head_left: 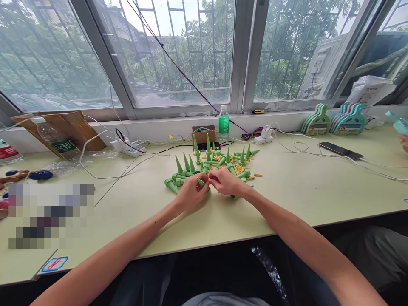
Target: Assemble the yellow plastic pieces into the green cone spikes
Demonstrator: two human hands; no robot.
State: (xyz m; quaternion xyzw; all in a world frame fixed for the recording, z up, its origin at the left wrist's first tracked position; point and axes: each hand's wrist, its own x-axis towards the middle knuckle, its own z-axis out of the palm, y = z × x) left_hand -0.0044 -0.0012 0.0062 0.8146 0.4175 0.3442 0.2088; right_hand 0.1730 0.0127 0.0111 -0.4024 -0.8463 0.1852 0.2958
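Observation:
My left hand (191,192) is closed round a green plastic spike (200,182), its cone partly covered by the fingers. Fingertips of my right hand (225,181) are pinched together right against the left fingertips. Whatever they grip is too small and covered to make out. Around and behind both hands spreads a heap of green cone-shaped spikes (179,165) with ribbed caps, some upright and some lying down. Small yellow pegs (258,174) are scattered among them, mostly on the right side.
Behind the heap stand a small cardboard box (204,135) and a green-labelled bottle (223,122). White cables and a power strip (263,138) run along the wall. A phone (340,150) lies at right, near stacked green boards (317,120). Another person's hand (404,143) shows at the right edge.

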